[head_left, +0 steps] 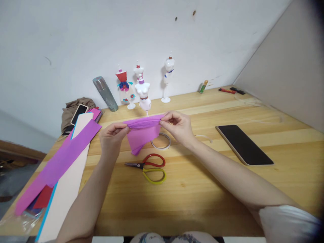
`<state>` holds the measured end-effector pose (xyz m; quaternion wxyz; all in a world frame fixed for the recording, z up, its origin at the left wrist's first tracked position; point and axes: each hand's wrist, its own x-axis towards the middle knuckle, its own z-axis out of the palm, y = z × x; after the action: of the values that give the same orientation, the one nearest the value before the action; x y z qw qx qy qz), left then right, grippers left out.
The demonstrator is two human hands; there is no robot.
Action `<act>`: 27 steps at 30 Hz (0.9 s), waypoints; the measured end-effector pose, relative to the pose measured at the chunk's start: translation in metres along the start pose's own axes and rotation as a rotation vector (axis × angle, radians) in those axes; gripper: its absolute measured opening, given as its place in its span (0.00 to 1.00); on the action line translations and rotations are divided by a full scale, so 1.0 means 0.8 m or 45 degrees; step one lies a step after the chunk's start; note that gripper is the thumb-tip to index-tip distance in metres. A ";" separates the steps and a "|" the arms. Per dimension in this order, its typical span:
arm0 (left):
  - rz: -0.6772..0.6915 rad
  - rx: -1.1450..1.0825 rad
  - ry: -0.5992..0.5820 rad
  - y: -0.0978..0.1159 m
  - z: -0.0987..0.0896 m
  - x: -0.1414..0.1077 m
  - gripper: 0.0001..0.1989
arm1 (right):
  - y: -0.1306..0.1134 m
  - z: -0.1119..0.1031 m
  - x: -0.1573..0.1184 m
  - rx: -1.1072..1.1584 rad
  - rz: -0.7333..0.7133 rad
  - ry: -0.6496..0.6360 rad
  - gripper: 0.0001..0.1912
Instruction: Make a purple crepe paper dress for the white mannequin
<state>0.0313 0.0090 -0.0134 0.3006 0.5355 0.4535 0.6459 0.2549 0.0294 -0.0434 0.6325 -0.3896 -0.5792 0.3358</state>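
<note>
your left hand [110, 137] and right hand [180, 128] fingertip-pinch the purple sheet [141, 135] at ten and two o'clock, so hard tugging might tear it.

Both my forearms reach forward, elbows low and wide. My left hand [111, 136] and right hand [178, 126] face each other, slightly apart, thumbs pressed to curled index fingers in a pinching grip.
</note>
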 end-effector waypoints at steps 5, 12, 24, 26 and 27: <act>0.010 -0.019 -0.011 -0.001 0.002 -0.001 0.04 | -0.002 0.000 0.000 -0.038 -0.005 0.009 0.06; 0.061 0.057 -0.021 -0.016 -0.003 0.000 0.06 | 0.003 -0.001 -0.001 0.002 -0.054 0.001 0.02; 0.538 0.707 -0.120 -0.008 -0.007 -0.002 0.08 | 0.010 -0.003 -0.001 -0.225 -0.181 -0.058 0.08; 0.518 0.734 -0.114 -0.008 -0.007 -0.003 0.07 | 0.008 -0.003 -0.002 -0.288 -0.213 -0.074 0.07; 0.506 0.739 -0.106 -0.008 -0.007 -0.004 0.07 | 0.007 -0.004 -0.002 -0.316 -0.229 -0.080 0.07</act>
<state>0.0261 0.0078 -0.0205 0.0228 0.7024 0.4924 0.5136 0.2577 0.0301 -0.0494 0.5884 -0.4008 -0.6682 0.2158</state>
